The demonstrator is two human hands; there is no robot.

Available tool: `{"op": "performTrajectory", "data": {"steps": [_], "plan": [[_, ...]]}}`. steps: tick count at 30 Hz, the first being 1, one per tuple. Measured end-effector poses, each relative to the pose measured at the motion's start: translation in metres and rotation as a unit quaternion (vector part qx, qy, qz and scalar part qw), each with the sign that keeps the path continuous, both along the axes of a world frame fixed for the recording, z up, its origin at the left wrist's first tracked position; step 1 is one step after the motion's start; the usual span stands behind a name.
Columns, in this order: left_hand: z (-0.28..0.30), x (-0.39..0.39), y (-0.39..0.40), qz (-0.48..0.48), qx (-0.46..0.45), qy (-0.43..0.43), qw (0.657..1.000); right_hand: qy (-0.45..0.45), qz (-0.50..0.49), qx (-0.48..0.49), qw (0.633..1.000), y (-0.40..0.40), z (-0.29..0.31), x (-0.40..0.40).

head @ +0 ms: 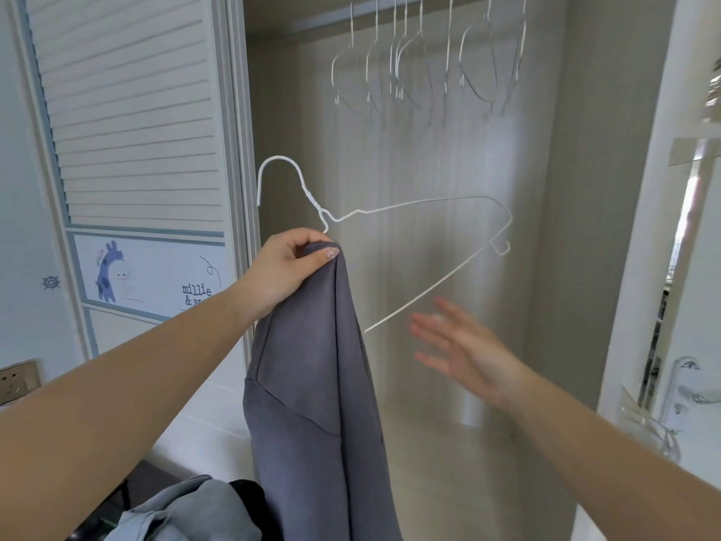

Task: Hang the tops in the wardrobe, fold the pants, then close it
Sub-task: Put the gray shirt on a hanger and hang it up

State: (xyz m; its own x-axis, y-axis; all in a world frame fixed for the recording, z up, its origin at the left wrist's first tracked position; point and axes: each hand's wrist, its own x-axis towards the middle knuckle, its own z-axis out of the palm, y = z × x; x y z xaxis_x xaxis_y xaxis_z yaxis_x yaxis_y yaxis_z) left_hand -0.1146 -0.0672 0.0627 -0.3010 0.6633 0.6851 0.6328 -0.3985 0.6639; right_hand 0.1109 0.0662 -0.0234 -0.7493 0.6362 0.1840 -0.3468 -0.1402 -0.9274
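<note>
My left hand (290,267) grips the top edge of a grey-purple top (316,384) together with the base of a white wire hanger (413,206). The hanger tilts, its hook up left and its right arm sticking out bare into the open wardrobe (565,228). The top hangs straight down from my fist over one side of the hanger. My right hand (464,345) is blurred, fingers spread and straight, in the air to the right of the top and below the hanger's bare arm, touching nothing.
Several empty wire hangers (421,60) hang on the rail at the top of the wardrobe. The slatted sliding door (132,111) stands at the left. More clothes, light blue (183,509) and dark, lie heaped at the bottom left. A door handle (686,392) is at the right.
</note>
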Motion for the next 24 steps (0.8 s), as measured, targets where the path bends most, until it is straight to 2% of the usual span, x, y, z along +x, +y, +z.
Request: {"op": "performTrajectory", "data": {"steps": [3,7,11,13,19,21,22,24], "plan": [[0.004,0.009,0.002,-0.016,0.007,0.006,1.000,-0.087,0.008,0.099,0.991,-0.027,-0.009,-0.022],[0.008,0.018,0.004,-0.042,0.023,0.019,0.999,-0.119,0.008,0.170,0.978,-0.048,-0.010,-0.047],[0.007,0.018,0.000,-0.042,0.046,0.011,0.998,-0.223,0.048,0.203,0.952,-0.055,-0.020,-0.056],[0.006,0.012,-0.002,-0.034,0.058,-0.006,0.998,-0.283,0.055,0.259,0.922,-0.055,-0.024,-0.053],[0.005,-0.014,-0.016,0.004,0.085,-0.029,0.996,-0.266,-0.038,0.430,0.862,-0.038,-0.025,-0.029],[0.003,-0.024,-0.021,0.022,0.078,-0.018,0.997,-0.271,-0.084,0.483,0.829,-0.029,-0.019,-0.018],[0.002,-0.028,-0.024,0.031,0.068,-0.010,0.997,-0.282,-0.104,0.524,0.797,-0.025,-0.013,-0.011],[-0.002,-0.034,-0.028,0.050,0.045,0.015,0.998,-0.324,-0.119,0.619,0.706,-0.018,0.003,0.001]]}}
